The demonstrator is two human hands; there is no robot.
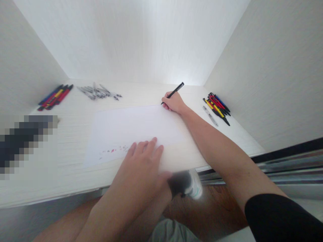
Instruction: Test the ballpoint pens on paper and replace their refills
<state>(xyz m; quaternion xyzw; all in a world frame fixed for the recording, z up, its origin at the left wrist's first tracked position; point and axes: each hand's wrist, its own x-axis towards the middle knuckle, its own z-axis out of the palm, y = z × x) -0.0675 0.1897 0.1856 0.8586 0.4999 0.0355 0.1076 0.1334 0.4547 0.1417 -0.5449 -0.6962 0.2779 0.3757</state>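
A white sheet of paper (pixel 131 129) lies on the white desk (pixel 73 111). My left hand (pixel 142 158) rests flat on the sheet's near edge, fingers stretched out, beside some small coloured scribbles (pixel 113 150). My right hand (pixel 174 102) is closed round a black pen (pixel 174 92), its tip touching the desk just past the sheet's far right corner.
A pile of red, blue, yellow and black pens (pixel 55 96) lies at the far left, a pile of grey pens (pixel 98 91) at the back, and more coloured pens (pixel 217 106) at the right. White walls enclose the desk on three sides. A blurred patch covers the left edge.
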